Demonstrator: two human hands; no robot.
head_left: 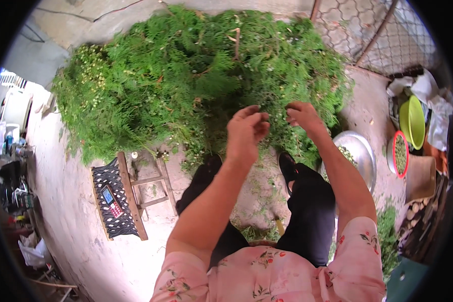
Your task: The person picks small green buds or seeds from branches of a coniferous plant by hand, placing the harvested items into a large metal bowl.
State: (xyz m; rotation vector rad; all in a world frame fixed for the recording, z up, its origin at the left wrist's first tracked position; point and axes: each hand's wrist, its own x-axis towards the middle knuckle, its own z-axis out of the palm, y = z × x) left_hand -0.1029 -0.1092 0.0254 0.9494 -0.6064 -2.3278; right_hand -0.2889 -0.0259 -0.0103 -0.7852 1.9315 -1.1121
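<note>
A big heap of leafy green conifer branches [161, 75], dotted with small pale green cones, lies in front of me. Over its near edge I hold my left hand [247, 132], fingers curled in toward the palm; whatever they may hold is too small to make out. Just to the right, my right hand [302, 117] has its fingertips bent together beside the foliage, and anything between them is hidden. A gap separates the two hands. By my right forearm sits a wide metal basin [363, 151] with small green pieces in it, partly covered by the arm.
A wooden stool with a black woven seat [113, 176] stands at left, bearing a phone [111, 201]. On the right are a red-rimmed bowl [400, 154] of green pieces, a lime-green basin [412, 122] and stacked firewood [428, 221]. Wire mesh [357, 35] edges the far right.
</note>
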